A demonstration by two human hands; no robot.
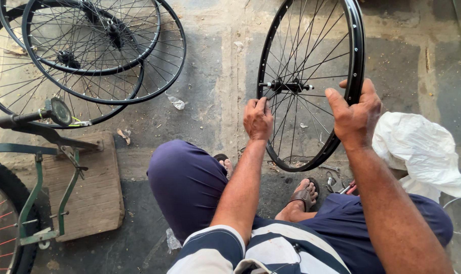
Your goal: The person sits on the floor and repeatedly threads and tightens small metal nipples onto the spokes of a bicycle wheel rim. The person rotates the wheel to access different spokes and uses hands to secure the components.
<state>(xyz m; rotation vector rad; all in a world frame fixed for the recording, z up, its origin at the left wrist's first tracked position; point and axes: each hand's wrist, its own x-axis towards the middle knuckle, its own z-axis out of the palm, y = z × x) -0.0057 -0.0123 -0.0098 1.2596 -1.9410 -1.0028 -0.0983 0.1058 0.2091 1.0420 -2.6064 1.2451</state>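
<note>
Right hand (pixel 356 114) fingers wrapped over upright black wheel rim (pixel 356 61), left hand (pixel 258 119) fingers gripping opposite rim edge

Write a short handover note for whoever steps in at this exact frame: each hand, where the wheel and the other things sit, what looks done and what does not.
Left hand: shut on the black bicycle wheel at its left rim, fingers among the spokes.
Right hand: shut on the right rim, thumb on top.
The wheel stands upright on the concrete floor in front of the seated person's knees, hub and axle in place, no tyre on it.
Three more bare spoked wheels lie stacked at upper left. A green bicycle frame stands on a wooden board at left. White plastic bag at right.
Done: spokes fitted. Whether the wheel is trued cannot be told.
</note>
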